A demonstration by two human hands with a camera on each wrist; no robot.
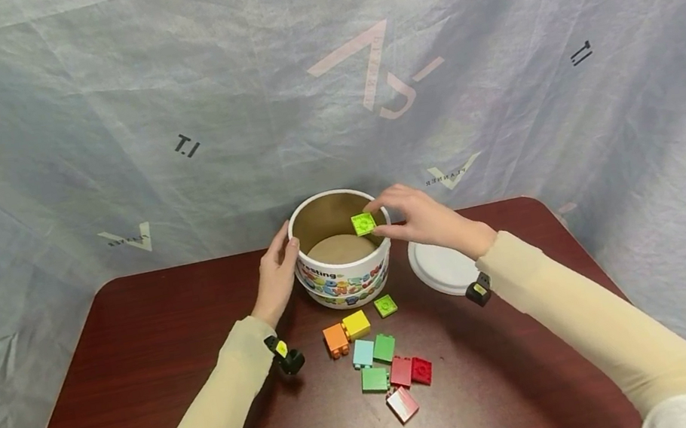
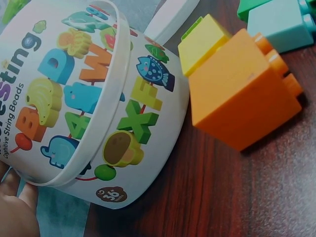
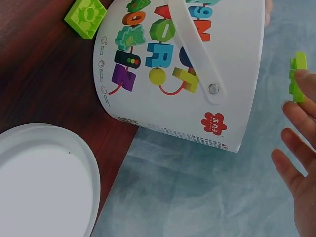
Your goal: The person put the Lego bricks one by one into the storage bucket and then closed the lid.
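Left hand [image 1: 275, 277] holds bucket [image 1: 349, 280]; right hand [image 1: 424, 217] pinches lime block [image 1: 363, 223]

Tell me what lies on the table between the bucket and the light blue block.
In the head view, between the bucket and the light blue block lies the yellow block, with the orange block at its left side.

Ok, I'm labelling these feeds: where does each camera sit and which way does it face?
Head: on the head, facing forward and down at the tub and loose blocks; left hand, right hand and sleeves show.
Left wrist: worn there, facing the tub's printed side and orange block; left fingers show at lower left.
Right wrist: worn there, facing the tub's side and white lid; right hand shows at right, plus a sliver of skin above.
Both wrist views share the tub.
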